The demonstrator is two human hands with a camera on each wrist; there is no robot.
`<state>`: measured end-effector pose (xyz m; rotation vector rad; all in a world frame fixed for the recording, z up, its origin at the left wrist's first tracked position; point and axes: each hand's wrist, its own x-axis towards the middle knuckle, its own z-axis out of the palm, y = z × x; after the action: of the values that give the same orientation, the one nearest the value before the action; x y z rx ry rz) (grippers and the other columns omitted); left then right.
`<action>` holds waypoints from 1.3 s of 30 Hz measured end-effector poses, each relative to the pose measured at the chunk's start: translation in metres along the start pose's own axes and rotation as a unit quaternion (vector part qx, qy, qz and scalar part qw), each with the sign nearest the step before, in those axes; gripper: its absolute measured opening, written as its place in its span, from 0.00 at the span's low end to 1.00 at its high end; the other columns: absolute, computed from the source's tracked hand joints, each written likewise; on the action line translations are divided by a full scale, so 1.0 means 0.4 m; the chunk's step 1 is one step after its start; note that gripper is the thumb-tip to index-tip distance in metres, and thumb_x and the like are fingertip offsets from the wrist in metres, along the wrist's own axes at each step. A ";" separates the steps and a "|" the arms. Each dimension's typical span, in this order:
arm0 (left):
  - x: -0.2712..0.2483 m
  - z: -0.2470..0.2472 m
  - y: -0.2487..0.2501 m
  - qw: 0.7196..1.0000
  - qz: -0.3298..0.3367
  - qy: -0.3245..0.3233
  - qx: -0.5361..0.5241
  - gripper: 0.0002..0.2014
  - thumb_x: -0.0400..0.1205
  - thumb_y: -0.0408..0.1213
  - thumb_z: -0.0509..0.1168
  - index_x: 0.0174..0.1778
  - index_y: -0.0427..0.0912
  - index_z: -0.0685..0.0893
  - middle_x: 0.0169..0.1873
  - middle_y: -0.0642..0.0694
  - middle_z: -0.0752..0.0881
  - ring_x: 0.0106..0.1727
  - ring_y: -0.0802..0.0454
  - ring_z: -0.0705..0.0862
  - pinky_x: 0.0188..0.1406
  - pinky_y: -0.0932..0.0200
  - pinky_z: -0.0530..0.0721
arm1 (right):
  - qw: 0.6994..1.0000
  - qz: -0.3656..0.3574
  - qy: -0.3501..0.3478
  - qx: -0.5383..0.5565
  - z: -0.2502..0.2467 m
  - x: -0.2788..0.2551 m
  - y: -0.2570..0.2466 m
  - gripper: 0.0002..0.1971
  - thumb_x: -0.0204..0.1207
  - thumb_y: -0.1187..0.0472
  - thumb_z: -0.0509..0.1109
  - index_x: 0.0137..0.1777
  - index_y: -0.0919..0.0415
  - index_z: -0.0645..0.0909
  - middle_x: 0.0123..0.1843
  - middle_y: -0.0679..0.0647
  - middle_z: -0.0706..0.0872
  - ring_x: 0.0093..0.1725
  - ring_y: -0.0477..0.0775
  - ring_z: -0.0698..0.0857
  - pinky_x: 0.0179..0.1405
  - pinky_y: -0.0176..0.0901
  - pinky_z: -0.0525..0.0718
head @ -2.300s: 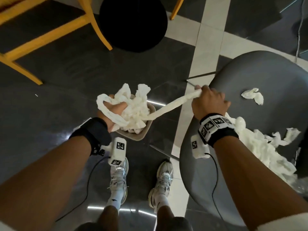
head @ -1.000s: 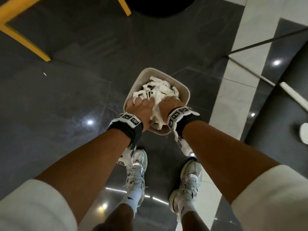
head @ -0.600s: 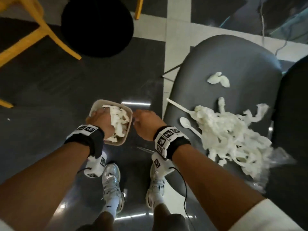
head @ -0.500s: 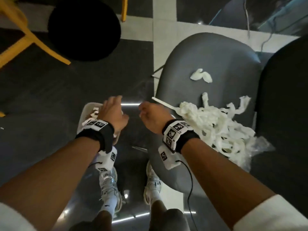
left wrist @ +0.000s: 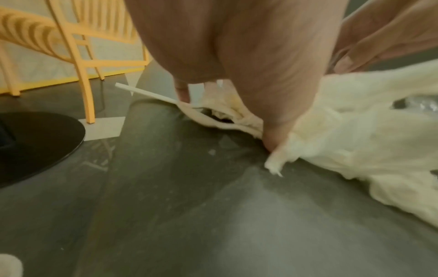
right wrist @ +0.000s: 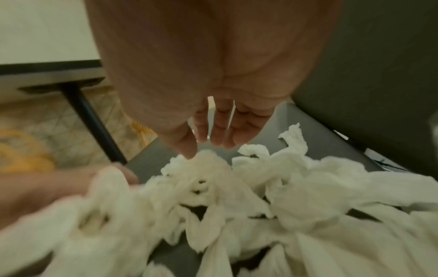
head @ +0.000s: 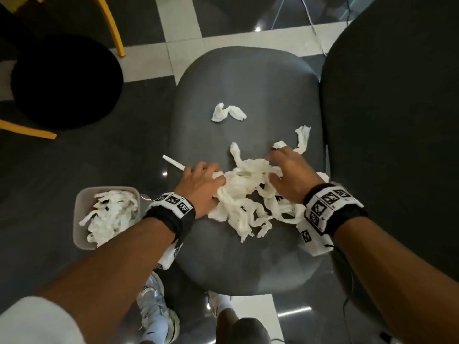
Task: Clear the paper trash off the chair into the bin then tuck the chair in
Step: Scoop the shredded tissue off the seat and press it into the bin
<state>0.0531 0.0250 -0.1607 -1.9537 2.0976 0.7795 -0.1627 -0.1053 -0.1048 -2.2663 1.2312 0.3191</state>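
Observation:
A tangled pile of white paper strips (head: 248,194) lies in the middle of the grey chair seat (head: 243,78). My left hand (head: 211,176) is at the pile's left edge, its fingers curled into the strips (left wrist: 355,131) beside a white plastic utensil handle (head: 173,163). My right hand (head: 275,167) spreads over the pile's right side; in the right wrist view its fingertips (right wrist: 227,142) hang just above the paper (right wrist: 237,196) and its thumb touches it. A small loose paper piece (head: 228,112) lies farther back on the seat. The beige bin (head: 79,207) stands on the floor left of the chair, holding paper.
The dark chair back (head: 397,120) rises at the right. A black round table base (head: 64,80) and yellow chair legs (head: 111,23) stand to the far left. My shoes (head: 156,314) are by the seat's front edge. A cable (head: 310,18) runs across the floor behind.
Both hands pressed paper into the bin a second ago, then lifted out and moved right onto the paper pile on the chair seat.

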 end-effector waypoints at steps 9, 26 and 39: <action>-0.025 -0.039 -0.028 0.989 0.004 0.056 -0.137 0.08 0.80 0.36 0.64 0.49 0.48 0.72 0.50 0.49 0.76 0.49 0.48 0.70 0.47 0.54 0.69 | 0.983 -0.016 -0.059 -0.174 0.082 0.031 -0.059 0.32 0.77 0.49 0.69 0.80 0.46 0.65 0.76 0.54 0.76 0.74 0.64 0.72 0.71 0.61 0.70; -0.169 -0.080 -0.151 0.943 -0.172 0.134 -0.251 0.14 0.72 0.32 0.69 0.36 0.49 0.68 0.28 0.50 0.80 0.29 0.41 0.78 0.29 0.52 0.74 | 0.995 0.017 0.062 -0.082 -0.038 0.236 -0.169 0.35 0.68 0.60 0.69 0.78 0.54 0.67 0.81 0.59 0.66 0.79 0.66 0.67 0.75 0.63 0.67; -0.297 -0.046 -0.325 0.868 -0.301 0.214 -0.332 0.06 0.75 0.39 0.66 0.47 0.47 0.81 0.39 0.46 0.88 0.42 0.38 0.87 0.45 0.40 0.87 | 0.980 -0.147 -0.093 -0.097 0.080 0.291 -0.333 0.35 0.69 0.33 0.73 0.69 0.56 0.81 0.71 0.58 0.76 0.68 0.62 0.79 0.68 0.55 0.82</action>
<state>0.1977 0.1199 -0.1233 -3.1665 1.2638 1.0790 0.0141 -0.1108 -0.1373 -2.4763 0.7856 0.5454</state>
